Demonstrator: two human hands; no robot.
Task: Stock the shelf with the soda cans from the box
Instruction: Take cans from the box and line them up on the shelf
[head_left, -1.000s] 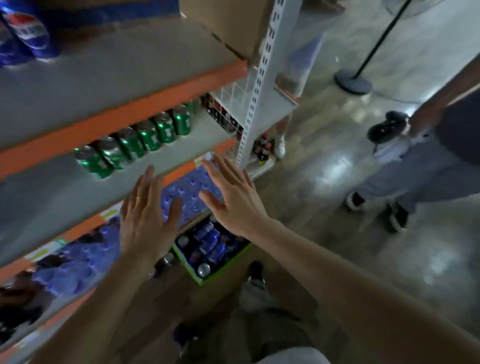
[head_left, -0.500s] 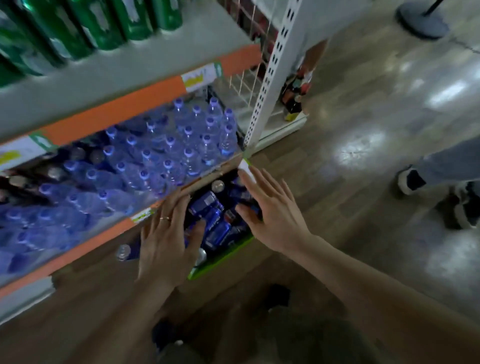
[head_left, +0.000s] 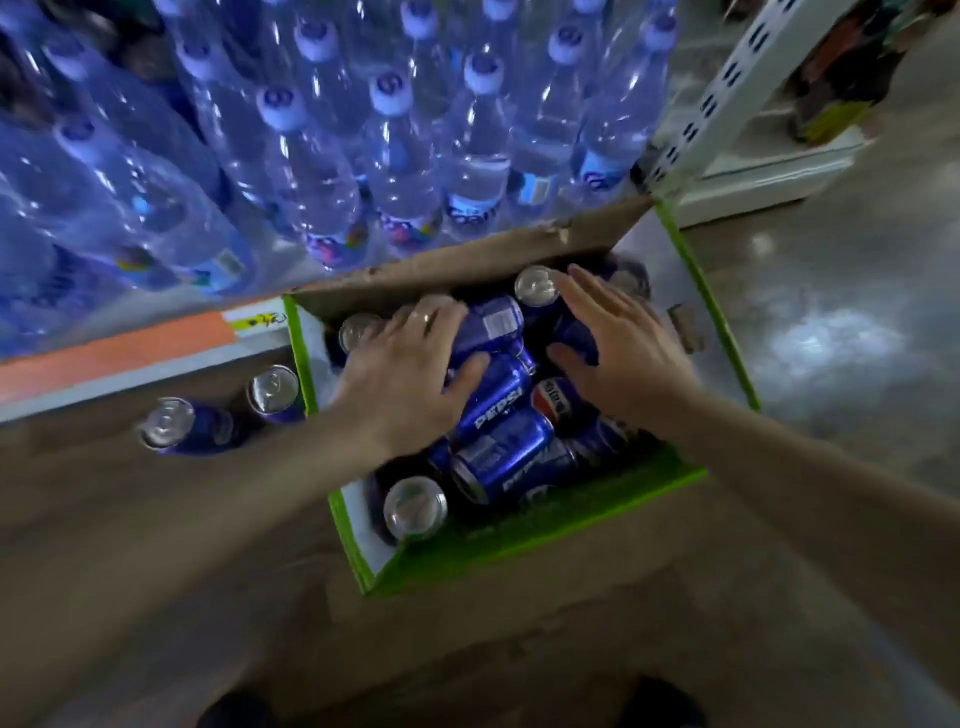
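Blue cans (head_left: 506, 457), green-edged box (head_left: 519, 540)

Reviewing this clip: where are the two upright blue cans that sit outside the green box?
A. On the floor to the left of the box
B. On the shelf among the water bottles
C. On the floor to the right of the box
A: two upright cans stand on the floor left of the green box.

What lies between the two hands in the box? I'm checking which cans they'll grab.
Head view: blue Pepsi cans lie on their sides between the left hand and right hand.
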